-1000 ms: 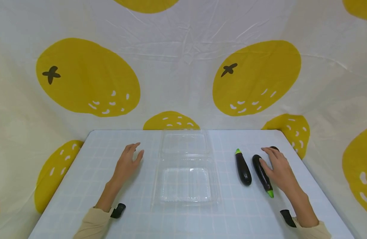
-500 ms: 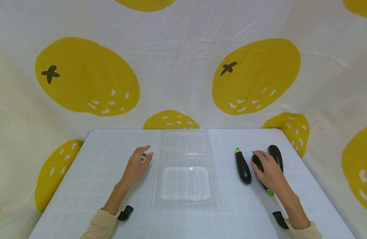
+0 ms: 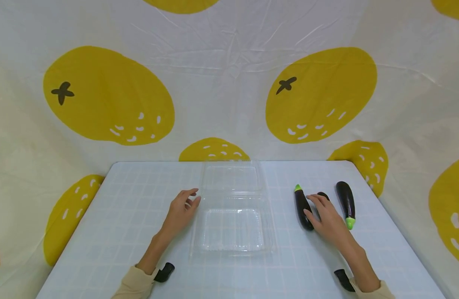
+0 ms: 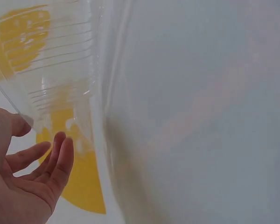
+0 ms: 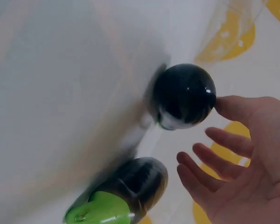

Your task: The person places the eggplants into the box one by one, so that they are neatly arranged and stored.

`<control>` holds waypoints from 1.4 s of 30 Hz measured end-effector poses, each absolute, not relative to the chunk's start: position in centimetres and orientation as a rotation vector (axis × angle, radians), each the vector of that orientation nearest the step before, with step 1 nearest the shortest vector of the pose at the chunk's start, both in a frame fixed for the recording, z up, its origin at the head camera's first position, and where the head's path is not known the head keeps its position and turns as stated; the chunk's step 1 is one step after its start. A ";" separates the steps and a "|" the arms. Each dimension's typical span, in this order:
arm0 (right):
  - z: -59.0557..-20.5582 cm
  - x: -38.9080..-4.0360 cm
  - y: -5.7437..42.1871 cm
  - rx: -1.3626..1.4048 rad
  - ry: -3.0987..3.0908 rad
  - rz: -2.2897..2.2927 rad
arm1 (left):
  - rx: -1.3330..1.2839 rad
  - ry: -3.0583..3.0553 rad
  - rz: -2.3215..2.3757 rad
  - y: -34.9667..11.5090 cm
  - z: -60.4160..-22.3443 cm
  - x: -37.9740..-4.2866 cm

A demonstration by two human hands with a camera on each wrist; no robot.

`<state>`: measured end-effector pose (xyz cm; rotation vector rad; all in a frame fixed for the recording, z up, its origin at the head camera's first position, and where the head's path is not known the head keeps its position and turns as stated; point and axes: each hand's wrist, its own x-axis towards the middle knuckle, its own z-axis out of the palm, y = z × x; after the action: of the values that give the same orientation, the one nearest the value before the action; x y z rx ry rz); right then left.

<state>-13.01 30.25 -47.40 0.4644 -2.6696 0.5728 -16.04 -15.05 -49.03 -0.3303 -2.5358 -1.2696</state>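
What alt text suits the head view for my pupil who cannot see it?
A person's right hand partly hides the middle of three dark eggplants on a pale table; the left hand is beside an open, clear plastic container. Behind is a white cloth printed with yellow shapes.

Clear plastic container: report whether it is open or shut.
The container is open: in the head view, its far half lies beyond the near half.

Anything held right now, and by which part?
Nothing held. Right grip is open at the leftmost eggplant; left grip is open beside the clear plastic clamshell.
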 end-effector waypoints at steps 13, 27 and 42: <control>-47.1 -12.3 29.2 0.325 -2.852 0.654 | -0.259 -2.534 -1.471 -14.8 -48.8 -15.5; -47.2 -12.6 28.9 0.266 -2.944 0.742 | -0.181 -2.472 -1.799 -15.0 -48.4 -15.4; -46.9 -13.0 28.8 0.237 -2.952 0.752 | -0.036 -2.462 -1.898 -14.7 -47.7 -15.5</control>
<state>-12.97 28.77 -46.91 0.2368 -2.9523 0.7519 -15.49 -14.71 -47.71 -0.0357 -2.4623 -1.8981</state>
